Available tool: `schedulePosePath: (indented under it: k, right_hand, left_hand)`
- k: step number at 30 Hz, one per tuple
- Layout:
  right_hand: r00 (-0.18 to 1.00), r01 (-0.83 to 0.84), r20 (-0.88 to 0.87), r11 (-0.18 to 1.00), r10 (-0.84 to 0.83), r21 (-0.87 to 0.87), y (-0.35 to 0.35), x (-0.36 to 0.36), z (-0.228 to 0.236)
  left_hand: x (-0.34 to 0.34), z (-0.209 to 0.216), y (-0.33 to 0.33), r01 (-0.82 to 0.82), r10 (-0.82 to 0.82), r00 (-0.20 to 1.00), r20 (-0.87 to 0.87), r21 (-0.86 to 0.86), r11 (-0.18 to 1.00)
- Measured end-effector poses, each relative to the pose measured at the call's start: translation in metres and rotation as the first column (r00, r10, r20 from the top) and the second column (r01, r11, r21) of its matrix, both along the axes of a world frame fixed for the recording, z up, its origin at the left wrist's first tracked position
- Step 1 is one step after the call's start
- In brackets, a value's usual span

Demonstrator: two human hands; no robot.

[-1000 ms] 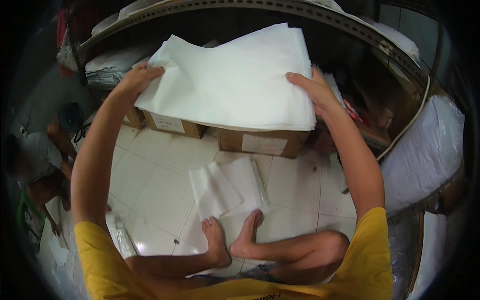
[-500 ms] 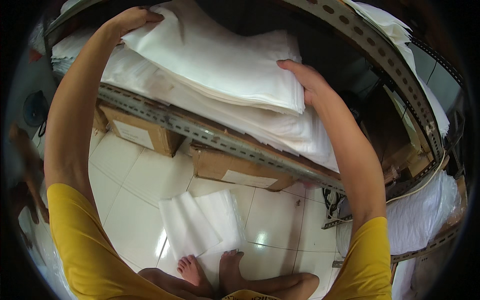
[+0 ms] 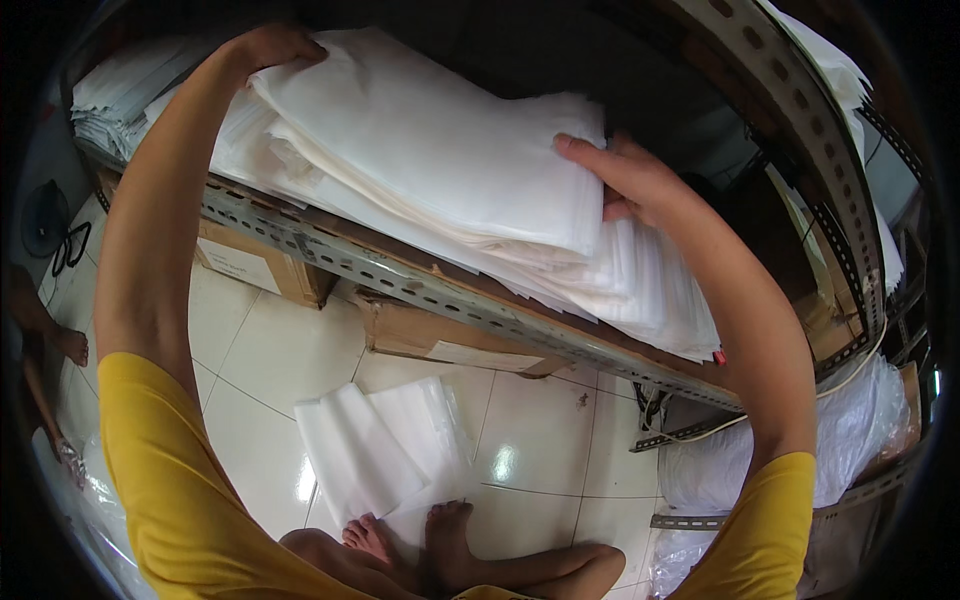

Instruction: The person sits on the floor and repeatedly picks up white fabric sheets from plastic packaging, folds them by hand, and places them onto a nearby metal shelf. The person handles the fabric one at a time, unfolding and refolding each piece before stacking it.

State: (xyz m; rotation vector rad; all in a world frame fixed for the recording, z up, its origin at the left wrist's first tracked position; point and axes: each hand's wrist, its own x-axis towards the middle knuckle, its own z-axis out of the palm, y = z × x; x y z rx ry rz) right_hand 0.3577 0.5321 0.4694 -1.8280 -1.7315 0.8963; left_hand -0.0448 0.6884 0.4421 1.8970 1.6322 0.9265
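Observation:
A thick bundle of soft white sheets (image 3: 430,130) lies, slightly bowed, on top of other white sheets (image 3: 650,290) on a metal-edged shelf. My left hand (image 3: 280,48) grips the bundle's far left corner with its fingers closed. At the right end, my right hand (image 3: 630,178) has its thumb on the top sheet and its fingers curled beside the edge. The underside of the bundle is hidden, so how far those fingers reach beneath it does not show.
The perforated shelf rail (image 3: 400,285) crosses in front of me, with cardboard boxes (image 3: 440,335) below. White sheets in clear plastic (image 3: 385,445) lie on the tiled floor by my feet. Wrapped white bundles (image 3: 790,440) fill a rack at right. Another person's foot (image 3: 72,345) shows at left.
The bundle's left end has come down onto the pile with my left hand. My right hand stays at the right edge, and its fingers show more now. The view has shifted slightly.

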Motion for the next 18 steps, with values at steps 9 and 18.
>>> schedulePosePath:
  k: [9, 18]
  right_hand:
    - [0.716, -0.369, 0.691, 0.788, -0.098, 0.494, 0.051, 0.010, -0.013]
    - [0.429, -0.350, 0.849, 0.923, 0.309, -0.159, 0.083, -0.016, -0.011]
  left_hand:
    - [0.006, -0.011, -0.001, -0.038, 0.046, 0.983, -0.180, 0.052, 0.998]
    - [0.074, -0.012, -0.057, 0.260, -0.057, 0.814, -0.578, 0.275, 0.926]
